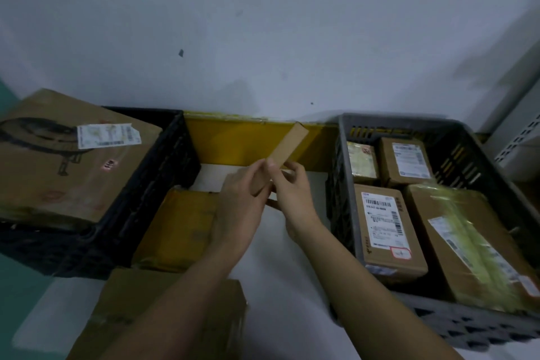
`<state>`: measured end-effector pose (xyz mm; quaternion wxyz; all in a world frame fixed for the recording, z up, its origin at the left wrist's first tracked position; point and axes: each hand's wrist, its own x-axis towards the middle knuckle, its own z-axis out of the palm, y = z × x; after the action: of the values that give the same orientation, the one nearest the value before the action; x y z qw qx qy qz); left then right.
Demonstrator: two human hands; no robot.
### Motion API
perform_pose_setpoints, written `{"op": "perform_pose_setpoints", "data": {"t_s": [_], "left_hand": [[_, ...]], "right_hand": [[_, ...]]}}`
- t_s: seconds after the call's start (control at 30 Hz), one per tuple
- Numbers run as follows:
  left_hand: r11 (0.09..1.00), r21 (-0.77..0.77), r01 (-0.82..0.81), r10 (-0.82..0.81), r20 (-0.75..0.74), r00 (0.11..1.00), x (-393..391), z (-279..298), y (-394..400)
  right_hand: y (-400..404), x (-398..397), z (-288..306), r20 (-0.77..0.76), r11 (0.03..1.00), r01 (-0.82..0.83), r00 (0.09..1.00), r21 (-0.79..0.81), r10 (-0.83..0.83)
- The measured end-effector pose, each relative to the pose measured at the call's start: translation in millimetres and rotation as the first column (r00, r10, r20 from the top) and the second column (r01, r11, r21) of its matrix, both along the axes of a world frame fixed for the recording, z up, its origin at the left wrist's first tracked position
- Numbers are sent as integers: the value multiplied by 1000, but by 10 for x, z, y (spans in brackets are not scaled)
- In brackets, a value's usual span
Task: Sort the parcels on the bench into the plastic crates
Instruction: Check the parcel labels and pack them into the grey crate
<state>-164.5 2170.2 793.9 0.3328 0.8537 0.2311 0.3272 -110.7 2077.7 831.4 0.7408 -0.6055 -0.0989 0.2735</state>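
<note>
While both hands, left [242,199] and right [292,193], pinch a slim carton [287,146] raised above the bench [292,286], it tilts between the black crate [163,166] and the grey crate [467,137], which holds four parcels.

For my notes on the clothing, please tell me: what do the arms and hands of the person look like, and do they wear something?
Both forearms are bare up to the bottom edge of the picture: no sleeves show. The left hand and the right hand wear no gloves. No ring, watch or bracelet can be seen, though the picture is dim and somewhat blurred.
</note>
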Motion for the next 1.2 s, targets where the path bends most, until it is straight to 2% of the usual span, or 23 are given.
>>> {"op": "perform_pose_setpoints", "data": {"t_s": [0.07,0.13,0.23,0.37,0.4,0.47,0.5,0.57,0.7,0.83,0.9,0.97,1.03,1.13,1.2], "left_hand": [[977,210,26,-28,6,1000,11,15,-44],[957,266,112,-120,13,993,-9,20,-114],[965,150,214,-219,13,976,-115,83,-153],[993,-115,24,-22,13,1000,-116,331,118],[970,-242,40,-41,0,999,-102,420,188],[835,-521,177,-190,30,981,-96,561,234],[780,-581,233,-256,44,966,-101,598,223],[745,-597,297,-319,71,945,-110,641,163],[742,-583,331,-283,175,943,-24,570,33],[769,-582,263,-97,300,949,134,503,-110],[706,-657,266,-9,366,930,235,471,-174],[618,-705,348,-92,375,922,335,450,-297],[591,-701,400,-208,346,915,425,423,-422],[544,-726,421,-223,358,907,576,396,-483],[501,-745,439,-239,369,898,680,400,-513]], "right_hand": [[-12,30,37,-25,994,107,994,10,-107],[-65,94,37,-14,985,175,984,-9,-175],[-204,217,22,7,986,165,986,-16,-165],[-434,368,126,104,988,135,987,-82,-126],[-477,392,172,123,986,139,984,-96,-127],[-543,445,231,149,982,149,980,-118,-131],[-569,468,248,164,981,147,978,-129,-125],[-612,479,295,180,978,144,977,-150,-116],[-703,519,329,135,978,122,986,-171,-99],[-830,615,307,110,981,47,994,-187,-27],[-917,643,256,53,989,-15,998,-148,23],[-995,656,220,16,996,-26,1000,-87,27],[-1083,740,206,34,997,57,998,-57,-55],[-1289,1006,243,33,981,191,981,-28,-190],[-1415,1143,257,11,990,137,991,-17,-137]]}}
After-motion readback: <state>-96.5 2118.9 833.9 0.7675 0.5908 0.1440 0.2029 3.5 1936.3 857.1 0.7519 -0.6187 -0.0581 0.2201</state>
